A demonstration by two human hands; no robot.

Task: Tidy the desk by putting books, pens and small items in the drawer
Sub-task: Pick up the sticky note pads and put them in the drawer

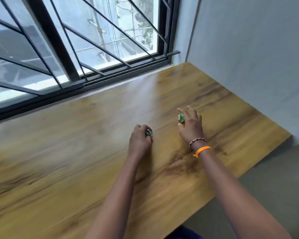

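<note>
Both hands are low over the wooden desk [76, 152], near its middle. My left hand [140, 140] is curled round a small dark, bluish item [148, 132] that shows only between the fingers. My right hand [191, 124] reaches a little farther and to the right, its fingers spread over a small green item [181, 117] that sits between thumb and forefinger. Motion blur hides what either item is. No drawer is in view.
A window with black metal bars [59, 54] runs along the desk's far edge. A grey wall [248, 66] bounds the desk on the right. The desk's front-right edge [245, 173] drops to a grey floor [274, 187].
</note>
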